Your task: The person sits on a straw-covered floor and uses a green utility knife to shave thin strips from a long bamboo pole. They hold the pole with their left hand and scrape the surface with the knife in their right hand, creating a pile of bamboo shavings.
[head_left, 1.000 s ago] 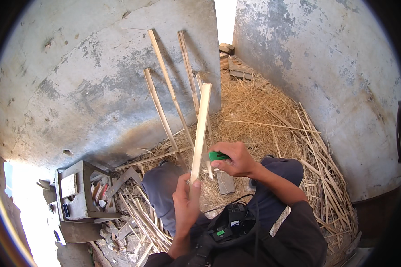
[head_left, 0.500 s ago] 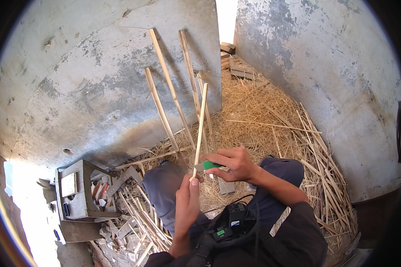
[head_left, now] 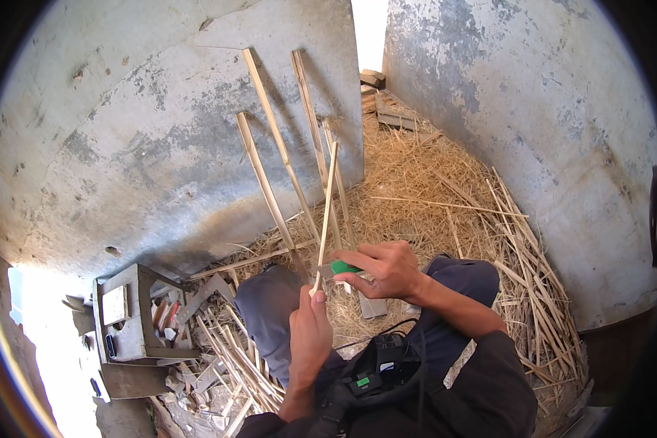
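Observation:
My left hand is closed around the lower end of a slender pale bamboo strip, thumb along it. The strip points up and away from me, tilted slightly right. In my right hand is a knife with a green handle, fingers wrapped round it. Its short blade lies against the strip, just above my left thumb. The exact contact of the edge is too small to make out. Both hands are between my knees.
Several bamboo strips lean on the grey wall ahead. Curly shavings cover the floor, and a pile of strips lies at the right. More strips lie at the left, beside an overturned wooden stool with odds and ends in it.
The strip's upper end has dropped slightly and shifted a little left. Both hands keep their grips, with the blade still near the strip's lower end.

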Demonstrator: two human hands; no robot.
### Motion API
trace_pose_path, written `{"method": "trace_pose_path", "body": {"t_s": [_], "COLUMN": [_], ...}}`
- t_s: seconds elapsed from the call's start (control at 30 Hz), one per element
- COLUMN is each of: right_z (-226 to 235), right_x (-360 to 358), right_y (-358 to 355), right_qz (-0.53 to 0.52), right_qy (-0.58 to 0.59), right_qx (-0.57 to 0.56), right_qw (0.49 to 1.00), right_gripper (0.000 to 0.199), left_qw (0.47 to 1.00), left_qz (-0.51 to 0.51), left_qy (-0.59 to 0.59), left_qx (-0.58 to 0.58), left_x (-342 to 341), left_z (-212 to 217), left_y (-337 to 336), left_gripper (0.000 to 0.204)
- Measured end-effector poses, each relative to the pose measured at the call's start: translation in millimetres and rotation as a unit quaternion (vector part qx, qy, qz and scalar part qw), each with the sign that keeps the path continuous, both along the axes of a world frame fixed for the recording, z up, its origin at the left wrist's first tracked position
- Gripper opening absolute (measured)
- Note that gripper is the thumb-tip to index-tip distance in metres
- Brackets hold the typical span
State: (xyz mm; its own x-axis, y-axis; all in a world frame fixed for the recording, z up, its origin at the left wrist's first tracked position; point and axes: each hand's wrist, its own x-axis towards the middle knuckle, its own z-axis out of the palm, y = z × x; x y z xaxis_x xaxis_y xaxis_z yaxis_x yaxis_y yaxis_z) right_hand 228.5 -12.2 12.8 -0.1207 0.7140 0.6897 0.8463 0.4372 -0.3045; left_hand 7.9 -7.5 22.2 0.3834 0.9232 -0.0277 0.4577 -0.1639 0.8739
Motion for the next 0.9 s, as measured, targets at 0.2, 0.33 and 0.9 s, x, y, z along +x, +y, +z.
{"method": "trace_pose_path", "body": {"t_s": [0.2, 0.33, 0.9], "right_z": [-1.3, 7.6, -8.0], "right_x": [-0.1, -0.1, 32.3], "right_y": [-0.4, -2.2, 12.0], "right_qz": [-0.017, -0.022, 0.010], "right_qy": [-0.020, -0.040, 0.150], "right_qx": [0.005, -0.024, -0.057], "right_qw": [1.000, 0.999, 0.987], "right_gripper": [0.037, 0.036, 0.036], "left_qw": [0.999, 1.000, 0.996], "left_qz": [-0.010, -0.012, 0.059], "left_qy": [0.027, 0.021, -0.067], "left_qx": [0.025, 0.016, 0.022], "left_x": [-7.4, -7.8, -25.5], "left_z": [-9.0, -6.6, -7.5], "left_y": [2.6, 2.3, 9.6], "left_gripper": [0.023, 0.022, 0.023]}}
